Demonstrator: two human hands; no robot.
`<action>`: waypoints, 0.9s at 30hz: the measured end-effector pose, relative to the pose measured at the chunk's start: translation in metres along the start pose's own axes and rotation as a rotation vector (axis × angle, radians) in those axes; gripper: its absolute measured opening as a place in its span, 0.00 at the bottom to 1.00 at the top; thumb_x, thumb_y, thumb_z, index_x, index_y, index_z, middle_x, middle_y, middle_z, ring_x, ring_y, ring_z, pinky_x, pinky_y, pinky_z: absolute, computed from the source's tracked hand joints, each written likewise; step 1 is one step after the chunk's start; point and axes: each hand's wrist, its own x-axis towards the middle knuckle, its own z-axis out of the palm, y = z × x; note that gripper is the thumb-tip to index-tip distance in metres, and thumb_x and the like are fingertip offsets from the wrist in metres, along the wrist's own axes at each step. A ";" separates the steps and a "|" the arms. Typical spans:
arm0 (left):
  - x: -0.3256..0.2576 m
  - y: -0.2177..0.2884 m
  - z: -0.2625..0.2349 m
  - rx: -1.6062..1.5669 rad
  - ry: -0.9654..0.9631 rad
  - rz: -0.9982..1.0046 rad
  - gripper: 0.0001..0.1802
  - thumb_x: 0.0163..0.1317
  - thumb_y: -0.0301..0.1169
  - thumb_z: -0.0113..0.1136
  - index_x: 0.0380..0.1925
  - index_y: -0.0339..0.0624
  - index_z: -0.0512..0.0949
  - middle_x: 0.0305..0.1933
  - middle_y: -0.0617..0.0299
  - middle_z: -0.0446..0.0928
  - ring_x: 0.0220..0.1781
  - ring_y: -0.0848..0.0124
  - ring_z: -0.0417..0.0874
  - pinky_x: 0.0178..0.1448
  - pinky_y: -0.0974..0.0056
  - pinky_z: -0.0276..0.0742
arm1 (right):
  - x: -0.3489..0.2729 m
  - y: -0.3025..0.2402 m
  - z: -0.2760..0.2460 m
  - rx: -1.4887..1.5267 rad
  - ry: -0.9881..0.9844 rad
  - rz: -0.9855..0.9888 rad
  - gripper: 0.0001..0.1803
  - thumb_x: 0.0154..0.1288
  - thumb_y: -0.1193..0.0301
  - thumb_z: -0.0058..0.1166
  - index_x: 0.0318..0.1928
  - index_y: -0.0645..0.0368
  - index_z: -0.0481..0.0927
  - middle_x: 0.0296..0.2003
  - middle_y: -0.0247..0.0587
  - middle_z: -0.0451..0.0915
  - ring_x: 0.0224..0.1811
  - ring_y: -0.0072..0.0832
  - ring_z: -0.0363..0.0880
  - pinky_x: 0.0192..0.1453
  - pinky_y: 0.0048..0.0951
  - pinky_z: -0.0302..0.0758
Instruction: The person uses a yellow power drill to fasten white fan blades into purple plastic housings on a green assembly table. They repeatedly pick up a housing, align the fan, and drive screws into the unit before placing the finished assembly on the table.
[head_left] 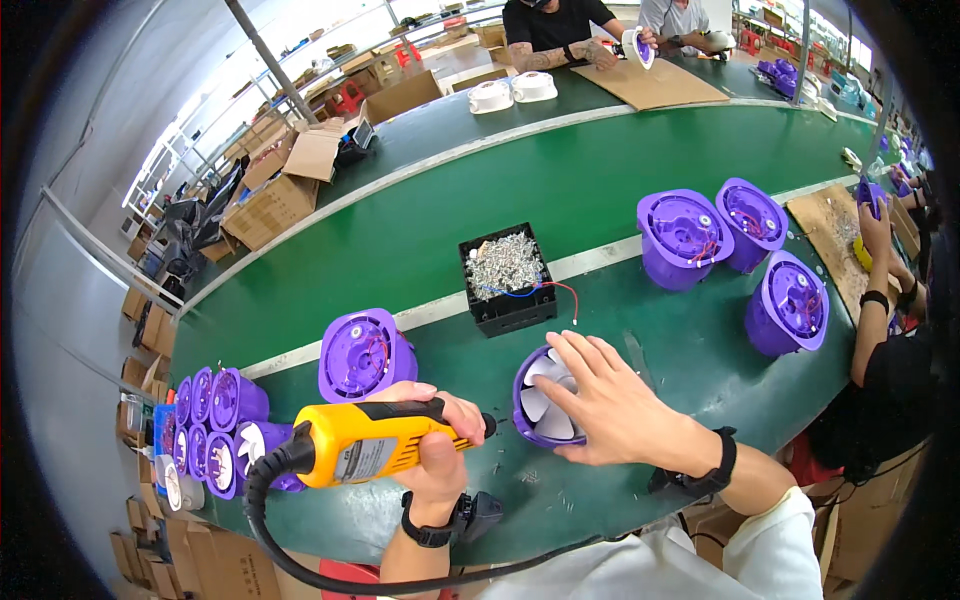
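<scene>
My left hand (442,445) is wrapped round a yellow and black corded electric screwdriver (345,442), its dark tip pointing right toward a round purple housing (523,422). Inside that housing sits a white fan blade (540,400). My right hand (615,405) lies over the fan with its fingers stretched out, covering the right part of it. The tip is apart from the fan, just left of the housing. Beyond the housing stands a black box (515,318) filled with small silvery screws (503,265); a red and blue wire lies across its near edge.
A purple housing (365,355) stands left of the box, with several more (238,400) grouped at far left. Three others (685,240) stand at right. Loose screws (530,477) lie near me. The tool's black cable (440,582) crosses the front. Co-workers (560,35) sit across and at right.
</scene>
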 end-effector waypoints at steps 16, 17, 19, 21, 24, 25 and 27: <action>-0.004 0.018 -0.018 0.525 -0.160 -0.625 0.19 0.51 0.21 0.65 0.43 0.33 0.72 0.25 0.62 0.76 0.16 0.78 0.73 0.17 0.73 0.67 | -0.050 0.040 0.020 0.903 -0.125 0.856 0.54 0.55 0.44 0.57 0.65 0.77 0.52 0.59 0.64 0.65 0.58 0.44 0.71 0.58 0.36 0.71; 0.001 0.012 -0.016 0.644 -0.304 -0.543 0.20 0.53 0.24 0.65 0.46 0.33 0.71 0.29 0.61 0.78 0.15 0.77 0.73 0.18 0.73 0.68 | -0.047 0.042 0.020 0.962 -0.128 0.888 0.54 0.55 0.43 0.57 0.65 0.77 0.53 0.59 0.64 0.65 0.58 0.45 0.71 0.58 0.35 0.71; 0.013 0.011 -0.003 0.781 -0.455 -0.782 0.19 0.55 0.26 0.64 0.46 0.34 0.71 0.33 0.59 0.79 0.19 0.75 0.78 0.19 0.71 0.72 | -0.042 0.043 0.017 1.079 -0.133 0.954 0.54 0.55 0.43 0.57 0.65 0.76 0.53 0.60 0.64 0.65 0.58 0.45 0.71 0.57 0.34 0.72; 0.015 0.004 0.001 0.706 -0.480 -0.926 0.24 0.54 0.30 0.64 0.49 0.33 0.69 0.33 0.56 0.79 0.23 0.71 0.82 0.27 0.67 0.77 | -0.030 0.039 0.003 1.251 -0.224 1.043 0.51 0.57 0.42 0.55 0.65 0.73 0.55 0.61 0.60 0.63 0.62 0.47 0.64 0.63 0.42 0.65; 0.009 -0.018 -0.004 0.546 -0.471 -0.998 0.26 0.54 0.32 0.63 0.51 0.32 0.69 0.34 0.55 0.80 0.27 0.69 0.84 0.31 0.66 0.81 | -0.019 0.039 -0.016 1.449 -0.339 1.061 0.52 0.58 0.38 0.49 0.67 0.67 0.52 0.64 0.61 0.55 0.67 0.49 0.55 0.71 0.48 0.50; 0.005 -0.024 -0.007 0.487 -0.464 -0.999 0.25 0.55 0.31 0.63 0.51 0.32 0.69 0.35 0.55 0.79 0.28 0.69 0.85 0.30 0.66 0.82 | -0.019 0.040 -0.016 1.452 -0.296 1.076 0.53 0.57 0.37 0.48 0.68 0.66 0.52 0.65 0.62 0.55 0.67 0.49 0.55 0.71 0.48 0.49; 0.001 -0.029 -0.010 0.455 -0.431 -1.013 0.23 0.56 0.29 0.62 0.50 0.32 0.69 0.36 0.54 0.79 0.30 0.67 0.85 0.31 0.66 0.83 | -0.015 0.038 -0.009 1.471 -0.216 1.103 0.54 0.56 0.34 0.46 0.68 0.66 0.52 0.65 0.63 0.54 0.67 0.50 0.54 0.72 0.48 0.46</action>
